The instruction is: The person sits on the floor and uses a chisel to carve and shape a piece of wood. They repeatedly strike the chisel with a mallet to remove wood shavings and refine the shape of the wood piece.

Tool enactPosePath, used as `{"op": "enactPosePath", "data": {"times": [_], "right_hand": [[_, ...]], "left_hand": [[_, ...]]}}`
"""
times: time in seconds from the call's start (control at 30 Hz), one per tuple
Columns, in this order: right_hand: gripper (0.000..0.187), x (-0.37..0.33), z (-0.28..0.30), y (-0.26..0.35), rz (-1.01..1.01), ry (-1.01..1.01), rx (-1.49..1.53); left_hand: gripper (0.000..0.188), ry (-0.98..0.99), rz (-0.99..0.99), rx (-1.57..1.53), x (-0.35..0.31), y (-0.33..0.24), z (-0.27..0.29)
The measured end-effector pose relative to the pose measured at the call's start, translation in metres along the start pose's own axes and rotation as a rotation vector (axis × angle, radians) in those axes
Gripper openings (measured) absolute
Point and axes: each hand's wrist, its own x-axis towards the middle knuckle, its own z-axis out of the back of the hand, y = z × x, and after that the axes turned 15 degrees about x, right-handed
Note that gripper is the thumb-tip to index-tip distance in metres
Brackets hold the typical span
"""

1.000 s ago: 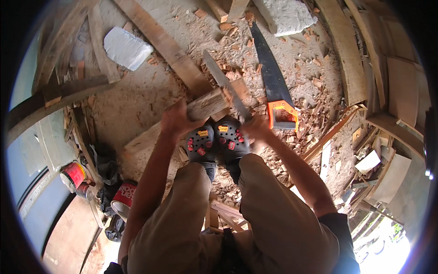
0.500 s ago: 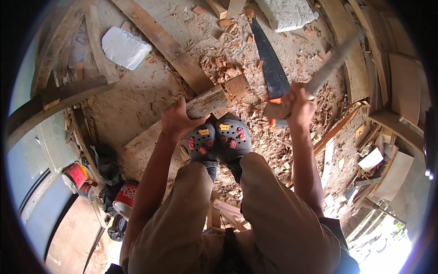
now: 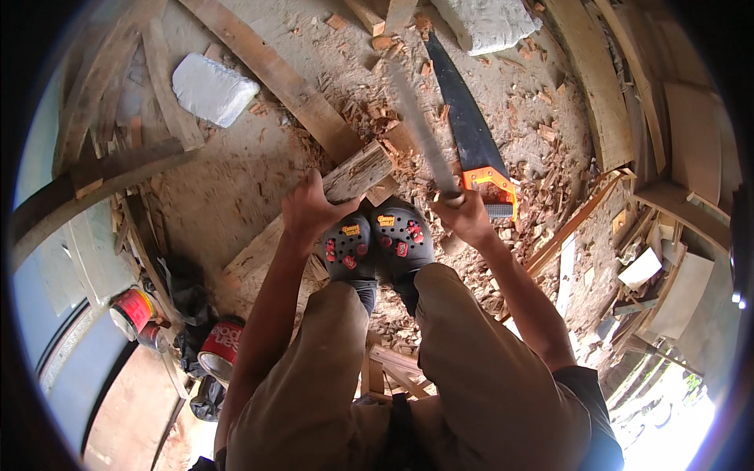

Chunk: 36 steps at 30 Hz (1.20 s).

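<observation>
Chip-strewn ground [image 3: 236, 165] bears a handsaw [image 3: 473, 129] near the right hand [image 3: 469, 220].

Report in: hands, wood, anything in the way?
Left hand gripping wood piece. Right hand holding blurred long blade, apart from the wood. Orange-handled saw lying close by, right of the blade.

black saw [image 3: 465, 110] with orange handle [image 3: 490, 174], dull grey blade [image 3: 424, 129], brown-streaked wood piece [image 3: 357, 173], black clogs [image 3: 339, 242] with red and yellow charms [image 3: 402, 249], tan trousers [image 3: 495, 353], whitish block [image 3: 214, 89] far left, red-banded cans [image 3: 222, 345] near left, reddish-brown wood chips [image 3: 547, 132] at right
</observation>
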Motion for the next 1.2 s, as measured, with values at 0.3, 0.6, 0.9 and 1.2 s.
{"op": "enactPosePath", "data": {"times": [0.3, 0.6, 0.9, 1.2], "right_hand": [[0.035, 0.014, -0.031, -0.002, -0.132, -0.05, -0.484], [0.017, 0.003, -0.003, 0.026, 0.088, -0.135, 0.119], [0.029, 0.006, -0.034, -0.002, -0.155, -0.097, -0.423], [0.01, 0.006, 0.001, 0.027, 0.07, -0.203, 0.291]], "left_hand": [[0.068, 0.009, -0.007, -0.028, 0.005, -0.004, 0.011], [0.069, 0.048, 0.025, 0.022, 0.002, -0.006, 0.006], [0.067, 0.004, -0.004, -0.063, 0.002, -0.006, 0.012], [0.068, 0.0, -0.008, 0.011, 0.002, -0.005, 0.001]]}}
